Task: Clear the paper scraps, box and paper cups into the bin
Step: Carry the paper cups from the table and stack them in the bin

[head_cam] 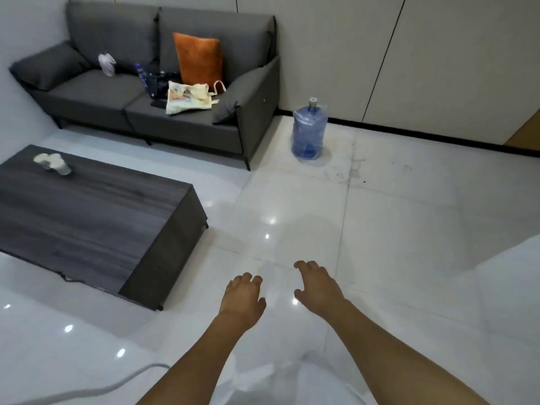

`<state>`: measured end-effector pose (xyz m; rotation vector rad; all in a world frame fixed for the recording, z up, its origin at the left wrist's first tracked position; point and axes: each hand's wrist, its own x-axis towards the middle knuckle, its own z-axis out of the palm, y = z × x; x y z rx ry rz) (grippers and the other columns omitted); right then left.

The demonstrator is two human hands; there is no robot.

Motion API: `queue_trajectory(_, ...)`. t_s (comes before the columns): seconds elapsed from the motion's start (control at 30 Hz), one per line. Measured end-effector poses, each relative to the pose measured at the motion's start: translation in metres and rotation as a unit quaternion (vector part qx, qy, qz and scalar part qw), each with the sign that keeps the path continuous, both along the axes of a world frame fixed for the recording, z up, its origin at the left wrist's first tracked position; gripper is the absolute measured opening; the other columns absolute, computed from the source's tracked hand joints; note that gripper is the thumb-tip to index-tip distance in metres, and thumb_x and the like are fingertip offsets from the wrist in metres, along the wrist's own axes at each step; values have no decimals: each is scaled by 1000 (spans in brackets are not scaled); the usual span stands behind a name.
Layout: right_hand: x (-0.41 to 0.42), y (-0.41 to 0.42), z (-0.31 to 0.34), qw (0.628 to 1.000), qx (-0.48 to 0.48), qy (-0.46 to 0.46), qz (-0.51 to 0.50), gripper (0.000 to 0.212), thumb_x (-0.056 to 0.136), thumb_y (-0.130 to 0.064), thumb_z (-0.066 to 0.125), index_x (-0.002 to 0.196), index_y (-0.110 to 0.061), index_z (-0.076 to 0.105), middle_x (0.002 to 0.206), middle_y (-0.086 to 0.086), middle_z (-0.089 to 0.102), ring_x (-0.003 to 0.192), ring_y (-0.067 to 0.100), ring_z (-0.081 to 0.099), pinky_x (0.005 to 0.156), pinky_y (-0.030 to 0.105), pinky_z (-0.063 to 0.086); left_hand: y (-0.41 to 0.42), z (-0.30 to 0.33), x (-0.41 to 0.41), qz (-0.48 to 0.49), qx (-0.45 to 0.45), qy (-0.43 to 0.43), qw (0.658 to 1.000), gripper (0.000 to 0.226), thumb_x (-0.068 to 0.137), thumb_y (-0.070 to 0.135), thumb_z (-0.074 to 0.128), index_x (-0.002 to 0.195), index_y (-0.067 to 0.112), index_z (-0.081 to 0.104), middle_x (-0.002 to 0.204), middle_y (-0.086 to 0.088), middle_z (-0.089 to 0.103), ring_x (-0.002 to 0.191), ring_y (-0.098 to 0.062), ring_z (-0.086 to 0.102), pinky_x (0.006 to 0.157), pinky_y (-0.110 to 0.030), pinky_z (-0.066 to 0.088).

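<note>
On the dark counter [96, 211], paper scraps [52, 162] remained, well left of both hands' empty, loosely spread fingers [248, 280]; no bin showed.

Both bare forearms reach forward, side by side. The left hand [244, 295] and right hand [317, 285] hang palm-down, fingers loosely curled, holding nothing.

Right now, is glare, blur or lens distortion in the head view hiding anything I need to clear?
Head view: bright ceiling-light spots glare on the glossy floor, none over the crumpled paper and cups at the coffee table's far corner; that pile is soft and small, so the pieces can't be counted; wide-angle bend curves the wall lines; both hands show sharp, empty.
</note>
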<state>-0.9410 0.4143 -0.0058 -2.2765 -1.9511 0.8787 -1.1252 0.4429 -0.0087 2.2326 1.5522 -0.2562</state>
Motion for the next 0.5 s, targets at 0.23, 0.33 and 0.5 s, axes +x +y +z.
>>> queue_trajectory(0.23,73,176,-11,998,10,-13,53,61,90,-27,56,145,-22,30,137,4,41,119,25,45,90,37,47,159,-11,67,63,-5,-14,998,48,96,33,46,141,19,38,140,-3,44,129,-20,39,109,-29,30)
queue_trajectory(0.33,99,245,-8,996,-5,-19,89,61,89,-26,55,144,-22,30,138,5,40,120,26,44,90,36,46,218,-8,95,96,-10,-14,995,48,96,34,46,141,19,39,140,-3,44,128,-21,40,107,-29,31)
queue_trajectory(0.5,123,351,1,990,-11,-31,135,59,89,-24,55,143,-22,31,138,4,40,121,26,42,89,35,46,305,0,119,144,-16,-17,989,49,95,33,46,141,19,38,139,-3,44,127,-21,41,107,-30,31)
